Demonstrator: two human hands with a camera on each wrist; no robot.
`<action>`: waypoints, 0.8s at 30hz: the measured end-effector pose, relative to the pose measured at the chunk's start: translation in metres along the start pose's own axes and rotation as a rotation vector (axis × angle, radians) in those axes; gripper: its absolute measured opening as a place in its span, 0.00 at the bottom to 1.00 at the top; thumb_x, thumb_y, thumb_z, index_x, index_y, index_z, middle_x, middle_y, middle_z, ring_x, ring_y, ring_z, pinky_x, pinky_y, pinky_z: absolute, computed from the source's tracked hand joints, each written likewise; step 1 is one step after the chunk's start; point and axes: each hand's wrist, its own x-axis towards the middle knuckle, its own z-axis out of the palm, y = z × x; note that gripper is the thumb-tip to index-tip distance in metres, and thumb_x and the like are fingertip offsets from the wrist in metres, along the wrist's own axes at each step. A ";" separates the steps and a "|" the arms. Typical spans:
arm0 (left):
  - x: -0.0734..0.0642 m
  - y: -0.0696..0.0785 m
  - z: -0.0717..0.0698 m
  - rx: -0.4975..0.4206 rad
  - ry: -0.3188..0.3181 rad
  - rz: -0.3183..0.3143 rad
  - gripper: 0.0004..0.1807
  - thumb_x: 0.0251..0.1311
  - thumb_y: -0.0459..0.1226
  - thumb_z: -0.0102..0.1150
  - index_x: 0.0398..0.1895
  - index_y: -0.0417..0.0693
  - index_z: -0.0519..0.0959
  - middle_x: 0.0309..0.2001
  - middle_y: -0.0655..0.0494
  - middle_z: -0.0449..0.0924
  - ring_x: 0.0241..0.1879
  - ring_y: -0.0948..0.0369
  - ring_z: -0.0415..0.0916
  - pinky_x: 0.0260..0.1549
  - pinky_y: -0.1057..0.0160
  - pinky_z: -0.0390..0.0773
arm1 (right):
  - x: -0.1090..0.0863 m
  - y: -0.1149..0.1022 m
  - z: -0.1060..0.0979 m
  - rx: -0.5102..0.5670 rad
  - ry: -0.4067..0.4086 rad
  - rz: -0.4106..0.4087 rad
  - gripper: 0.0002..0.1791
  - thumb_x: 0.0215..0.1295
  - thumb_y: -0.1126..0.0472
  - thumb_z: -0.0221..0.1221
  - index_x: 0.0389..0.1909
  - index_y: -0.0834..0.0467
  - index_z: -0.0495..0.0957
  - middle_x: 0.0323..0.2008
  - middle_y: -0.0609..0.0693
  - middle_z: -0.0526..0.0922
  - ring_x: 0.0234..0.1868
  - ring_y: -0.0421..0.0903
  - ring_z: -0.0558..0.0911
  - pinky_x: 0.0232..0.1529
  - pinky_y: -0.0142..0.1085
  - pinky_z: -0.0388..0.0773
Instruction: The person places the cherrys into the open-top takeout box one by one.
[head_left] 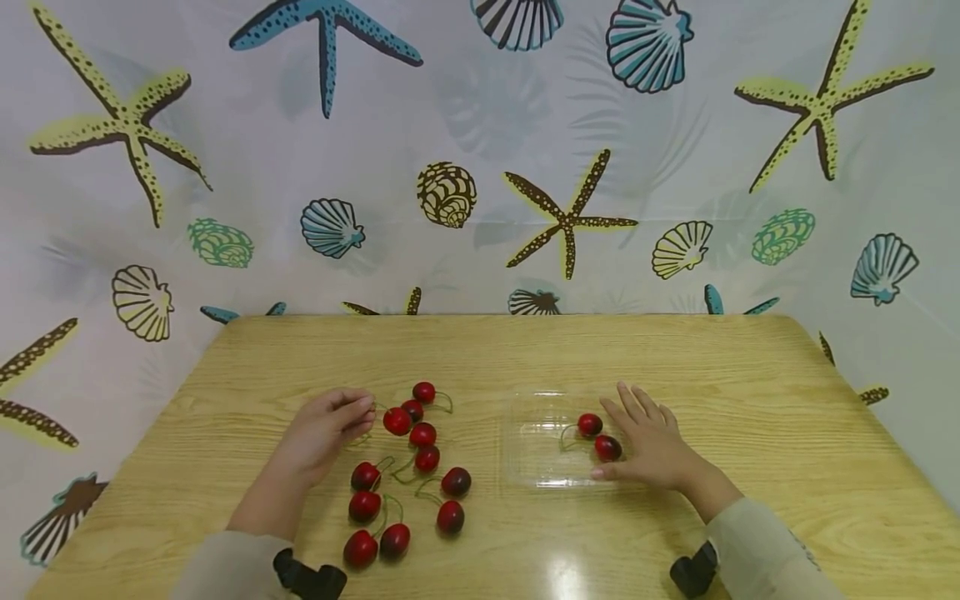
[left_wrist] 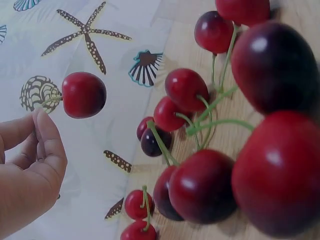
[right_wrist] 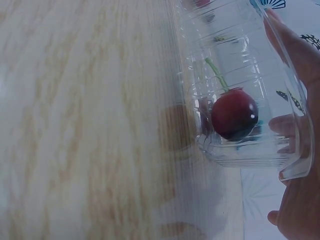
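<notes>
Plainly glossy, the held cherry (head_left: 397, 421) is red, darkening away from its thin green stem (left_wrist: 53, 99), which the left hand (head_left: 327, 429) pinches near the loose cherries (head_left: 365, 506) on the surface (head_left: 675, 358). The right hand (head_left: 654, 442), fingers spread, touches the clear container (head_left: 531, 442), where two more red-and-blackish cherries (head_left: 607, 448) lie.

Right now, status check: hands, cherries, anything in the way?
Left hand pinches a cherry by its stem. Right hand spread at the box. Two cherries inside. Loose cherries between left hand and box.
</notes>
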 end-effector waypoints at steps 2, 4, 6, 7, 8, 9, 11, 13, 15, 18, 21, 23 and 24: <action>0.001 0.001 0.003 -0.008 -0.003 0.012 0.10 0.61 0.33 0.46 0.41 0.34 0.66 0.34 0.54 0.69 0.32 0.66 0.71 0.39 0.70 0.73 | 0.000 0.000 0.000 -0.002 0.001 -0.002 0.54 0.40 0.32 0.56 0.63 0.60 0.51 0.64 0.62 0.41 0.63 0.59 0.40 0.54 0.61 0.39; 0.001 0.003 0.007 -0.027 -0.008 0.017 0.09 0.60 0.33 0.46 0.39 0.35 0.66 0.33 0.54 0.69 0.32 0.66 0.71 0.39 0.70 0.73 | 0.001 -0.001 0.000 -0.005 0.004 -0.003 0.54 0.40 0.32 0.56 0.63 0.60 0.51 0.64 0.62 0.42 0.63 0.59 0.40 0.54 0.62 0.40; 0.002 0.004 0.011 -0.044 -0.009 0.017 0.08 0.60 0.33 0.47 0.39 0.36 0.67 0.33 0.55 0.69 0.32 0.66 0.71 0.38 0.70 0.73 | 0.001 -0.001 -0.001 -0.001 0.006 -0.005 0.54 0.40 0.33 0.57 0.63 0.61 0.52 0.64 0.63 0.42 0.63 0.60 0.40 0.54 0.62 0.40; 0.003 0.005 0.013 -0.049 -0.013 0.020 0.08 0.60 0.33 0.47 0.38 0.35 0.67 0.33 0.54 0.69 0.32 0.65 0.71 0.38 0.71 0.73 | 0.001 -0.002 -0.001 -0.001 0.007 -0.005 0.53 0.40 0.33 0.57 0.63 0.61 0.52 0.64 0.63 0.42 0.63 0.60 0.41 0.54 0.62 0.40; 0.003 0.006 0.015 -0.058 -0.020 0.021 0.08 0.60 0.33 0.47 0.38 0.35 0.67 0.32 0.55 0.69 0.32 0.65 0.71 0.37 0.71 0.73 | 0.001 -0.002 -0.001 -0.003 0.006 -0.004 0.53 0.40 0.33 0.57 0.63 0.61 0.52 0.64 0.63 0.42 0.63 0.60 0.41 0.54 0.62 0.40; 0.003 0.007 0.017 -0.061 -0.026 0.024 0.08 0.60 0.33 0.47 0.38 0.35 0.67 0.32 0.55 0.69 0.32 0.65 0.71 0.37 0.71 0.73 | 0.001 -0.002 -0.001 -0.006 0.005 -0.003 0.53 0.41 0.33 0.57 0.63 0.61 0.52 0.64 0.63 0.42 0.63 0.60 0.41 0.54 0.62 0.40; 0.003 0.009 0.021 -0.071 -0.039 0.027 0.07 0.60 0.32 0.47 0.37 0.36 0.67 0.32 0.55 0.69 0.32 0.65 0.71 0.36 0.71 0.73 | 0.000 -0.002 -0.001 -0.005 0.005 -0.002 0.53 0.41 0.33 0.57 0.63 0.60 0.51 0.64 0.62 0.42 0.63 0.60 0.41 0.54 0.62 0.40; 0.003 0.010 0.027 -0.082 -0.054 0.029 0.05 0.60 0.32 0.47 0.36 0.37 0.67 0.32 0.54 0.70 0.32 0.65 0.71 0.36 0.71 0.73 | 0.000 -0.002 0.000 -0.008 0.005 0.000 0.53 0.41 0.33 0.57 0.63 0.60 0.51 0.64 0.62 0.41 0.63 0.60 0.41 0.54 0.62 0.40; 0.002 0.012 0.032 -0.090 -0.065 0.028 0.04 0.60 0.31 0.47 0.36 0.38 0.68 0.31 0.55 0.70 0.32 0.64 0.71 0.36 0.71 0.73 | 0.000 -0.002 0.000 -0.002 0.006 0.000 0.53 0.41 0.33 0.57 0.63 0.60 0.51 0.64 0.62 0.41 0.63 0.60 0.40 0.54 0.62 0.39; 0.002 0.015 0.040 -0.108 -0.078 0.025 0.04 0.59 0.31 0.47 0.35 0.38 0.68 0.31 0.54 0.70 0.31 0.64 0.71 0.35 0.71 0.74 | 0.000 -0.002 0.000 0.003 0.007 0.000 0.53 0.41 0.32 0.56 0.63 0.61 0.51 0.64 0.63 0.41 0.63 0.60 0.40 0.54 0.62 0.39; 0.002 0.017 0.047 -0.125 -0.096 0.029 0.03 0.59 0.31 0.47 0.35 0.39 0.69 0.31 0.54 0.70 0.30 0.64 0.72 0.35 0.70 0.74 | -0.001 -0.003 0.000 0.012 0.007 0.001 0.54 0.40 0.32 0.56 0.63 0.61 0.52 0.64 0.63 0.41 0.63 0.60 0.40 0.54 0.62 0.39; 0.002 0.018 0.051 -0.143 -0.109 0.030 0.03 0.59 0.30 0.47 0.35 0.38 0.69 0.32 0.53 0.70 0.30 0.65 0.72 0.34 0.70 0.74 | -0.001 -0.003 0.000 0.014 0.008 0.001 0.54 0.40 0.32 0.56 0.63 0.61 0.52 0.64 0.63 0.41 0.63 0.60 0.40 0.54 0.62 0.39; 0.003 0.018 0.053 -0.147 -0.114 0.030 0.04 0.59 0.30 0.47 0.35 0.37 0.69 0.31 0.53 0.71 0.30 0.65 0.72 0.34 0.70 0.74 | -0.001 -0.003 0.000 0.015 0.008 0.001 0.54 0.40 0.32 0.56 0.63 0.60 0.52 0.64 0.62 0.41 0.63 0.60 0.40 0.54 0.62 0.39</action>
